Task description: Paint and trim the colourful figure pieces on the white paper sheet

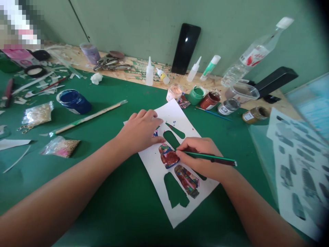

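Head view: on the green desk (115, 206), with one corner near the back edge, lies a white paper sheet (156, 166) with cut-out openings, pressed down by the loosely spread fingers of the left hand (141, 132), while the right hand (200, 152) pinches a slim green-and-dark pencil-like tool (210, 157) at the red-brown painted patch (169, 156). Marking that patch's right edge seems the step in hand, calling next for a steady sheet and light control. Fingers hide the tool's tip, and whether the patch lies on or beneath the paper I cannot tell.
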Available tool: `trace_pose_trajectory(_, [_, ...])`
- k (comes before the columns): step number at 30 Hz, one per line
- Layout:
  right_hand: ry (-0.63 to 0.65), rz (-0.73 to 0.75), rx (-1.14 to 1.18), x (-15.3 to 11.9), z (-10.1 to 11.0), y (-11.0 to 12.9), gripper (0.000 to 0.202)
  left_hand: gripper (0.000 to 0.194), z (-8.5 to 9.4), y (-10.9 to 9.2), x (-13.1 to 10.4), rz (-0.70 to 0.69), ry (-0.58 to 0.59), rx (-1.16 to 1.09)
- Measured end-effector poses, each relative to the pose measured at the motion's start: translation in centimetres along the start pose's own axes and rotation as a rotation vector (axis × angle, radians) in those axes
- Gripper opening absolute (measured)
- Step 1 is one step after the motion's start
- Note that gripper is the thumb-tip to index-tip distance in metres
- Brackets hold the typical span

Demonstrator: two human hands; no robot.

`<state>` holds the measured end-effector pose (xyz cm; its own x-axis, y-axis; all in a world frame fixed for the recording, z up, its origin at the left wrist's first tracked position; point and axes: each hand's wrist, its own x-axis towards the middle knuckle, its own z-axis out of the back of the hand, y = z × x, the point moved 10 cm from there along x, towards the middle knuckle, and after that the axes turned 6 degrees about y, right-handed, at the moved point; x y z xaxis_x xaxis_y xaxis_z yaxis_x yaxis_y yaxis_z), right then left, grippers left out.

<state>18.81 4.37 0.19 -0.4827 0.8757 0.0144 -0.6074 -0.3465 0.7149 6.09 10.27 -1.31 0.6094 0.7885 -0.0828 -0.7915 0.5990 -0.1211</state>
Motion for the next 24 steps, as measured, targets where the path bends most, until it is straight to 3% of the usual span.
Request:
trace_pose_trajectory(2, [0.073, 0.03, -0.012, -0.3, -0.3, 1.0, 0.006, 0.054, -0.3, -0.5, -0.1, -0.035, 0.001, -0.027])
trace_pose_trajectory(5, [0.166, 0.048, 0.028, -0.7, -0.6, 1.5, 0.007, 0.043, -0.7, -2.2, -0.2, -0.254, 0.014, -0.113])
trace_pose_trajectory(8, [0.088, 0.0, 0.105, -0.4, 0.3, 0.3, 0.007, 0.041, -1.0, -3.0, -0.4, -0.413, 0.06, -0.202])
trace_pose_trajectory(11, [-0.039, -0.06, 0.195, 0.6, 1.1, -1.3, 0.008, 0.047, -1.3, -2.6, -0.2, -0.428, 0.139, -0.304])
trace_pose_trajectory(15, [-0.015, 0.094, 0.146, 2.6, -0.2, -0.1, 0.005, 0.06, -1.4, -1.9, 0.1, -0.412, 0.233, -0.403])
trace_pose_trajectory(19, [0.02, 0.195, 0.207, 3.4, -1.4, 1.0, 0.006, 0.056, -1.3, -1.6, 0.2, -0.445, 0.252, -0.407])
trace_pose_trajectory(24, [0.072, -0.045, 0.279, 4.2, -2.7, -1.1, 0.007, 0.052, -1.4, -1.5, 0.1, -0.464, 0.262, -0.345])
